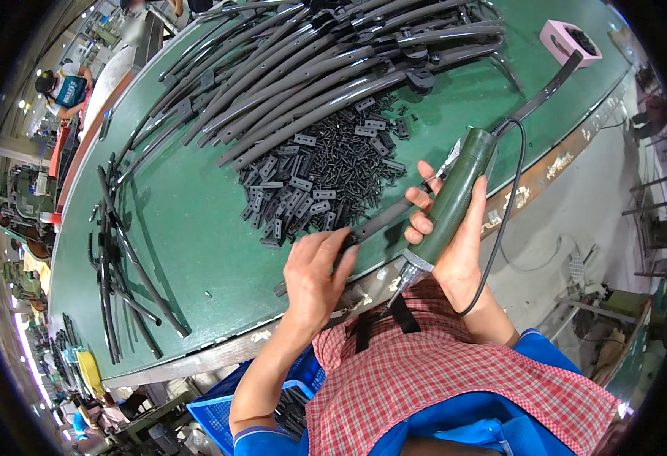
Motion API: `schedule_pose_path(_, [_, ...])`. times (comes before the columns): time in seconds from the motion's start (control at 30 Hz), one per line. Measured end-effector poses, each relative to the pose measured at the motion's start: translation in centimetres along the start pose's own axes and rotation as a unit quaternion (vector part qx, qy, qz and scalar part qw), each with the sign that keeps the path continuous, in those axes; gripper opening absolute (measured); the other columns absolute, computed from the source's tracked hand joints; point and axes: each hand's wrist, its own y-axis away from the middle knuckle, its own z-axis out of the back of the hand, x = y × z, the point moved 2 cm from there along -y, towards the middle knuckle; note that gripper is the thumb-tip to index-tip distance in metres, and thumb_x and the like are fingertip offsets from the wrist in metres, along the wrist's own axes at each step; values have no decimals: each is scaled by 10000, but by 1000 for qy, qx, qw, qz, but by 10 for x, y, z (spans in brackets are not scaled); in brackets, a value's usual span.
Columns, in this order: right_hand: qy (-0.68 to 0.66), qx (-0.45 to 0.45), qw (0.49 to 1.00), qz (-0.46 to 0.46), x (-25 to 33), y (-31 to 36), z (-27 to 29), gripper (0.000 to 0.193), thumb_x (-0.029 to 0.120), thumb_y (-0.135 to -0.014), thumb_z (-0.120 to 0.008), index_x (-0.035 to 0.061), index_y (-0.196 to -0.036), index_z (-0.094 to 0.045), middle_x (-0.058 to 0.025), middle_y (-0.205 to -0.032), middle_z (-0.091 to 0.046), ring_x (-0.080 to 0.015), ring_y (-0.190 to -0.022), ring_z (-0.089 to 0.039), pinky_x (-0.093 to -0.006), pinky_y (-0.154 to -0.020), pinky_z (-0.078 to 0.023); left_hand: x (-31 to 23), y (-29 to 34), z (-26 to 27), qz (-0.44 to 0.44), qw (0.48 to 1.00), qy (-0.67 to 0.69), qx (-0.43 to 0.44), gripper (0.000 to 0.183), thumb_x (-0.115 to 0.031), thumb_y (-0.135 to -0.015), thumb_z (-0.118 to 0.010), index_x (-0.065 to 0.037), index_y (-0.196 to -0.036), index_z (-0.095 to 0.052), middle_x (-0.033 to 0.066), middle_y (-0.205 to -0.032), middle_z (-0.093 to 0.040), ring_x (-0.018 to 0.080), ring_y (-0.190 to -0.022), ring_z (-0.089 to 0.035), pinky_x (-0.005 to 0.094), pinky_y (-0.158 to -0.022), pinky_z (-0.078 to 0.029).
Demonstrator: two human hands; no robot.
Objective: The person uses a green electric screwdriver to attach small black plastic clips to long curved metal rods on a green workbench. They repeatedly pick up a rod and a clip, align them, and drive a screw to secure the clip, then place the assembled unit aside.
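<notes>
Here-and-now, the left hand [314,275] pinches a long dark-grey perforated bar [385,220] along the green tabletop's [212,296] near edge, below the right hand [462,254], curled around a dark-green cylindrical power screwdriver [455,204].

Noted smooth green with a soft sheen on the tabletop [219,304]; rough, chipped and flaking along its edge [555,167]. Recorded matt dark grey on the curved tubes [303,87], with glossy black stretches. Logged dull, plastic-looking black on the slotted blocks [300,184]; smooth green casing on the power driver [456,197], bare shiny metal at its nose [409,274]. Listed checked woven cloth for the apron [440,365], smooth blue plastic for the crate [213,414].
</notes>
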Motion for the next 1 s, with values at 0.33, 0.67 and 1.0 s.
schedule_pose_path(0.33, [65,36,994,75,12,-1,-32,870,784,-823,-355,61,-1301,-432,-68,-723,-553,-146,-550,-486,-311,-553,-435,15,3,-28,-25,999,29,0,289,-81,-759,-713,-15,-1033,-645,150,-954,-611,310,-821,-611,386,-710,-504])
schedule_pose_path(0.67, [345,262,874,219,1,-2,-98,1097,827,-623,-582,24,-1341,-376,-100,-698,-555,-211,-603,-560,-348,-578,-470,20,2,-24,-30,998,61,10,297,-116,-776,-696,-2,-1041,-627,149,-991,-616,313,-858,-619,387,-743,-516])
schedule_pose_path(1.0, [483,280,821,119,-17,-9,-99,865,673,-729,-637,-69,-1148,-489,-141,-699,-577,-217,-648,-579,-325,-591,-477,21,7,-25,0,996,81,26,277,-112,-773,-683,12,-1016,-631,154,-995,-616,319,-886,-611,396,-774,-512])
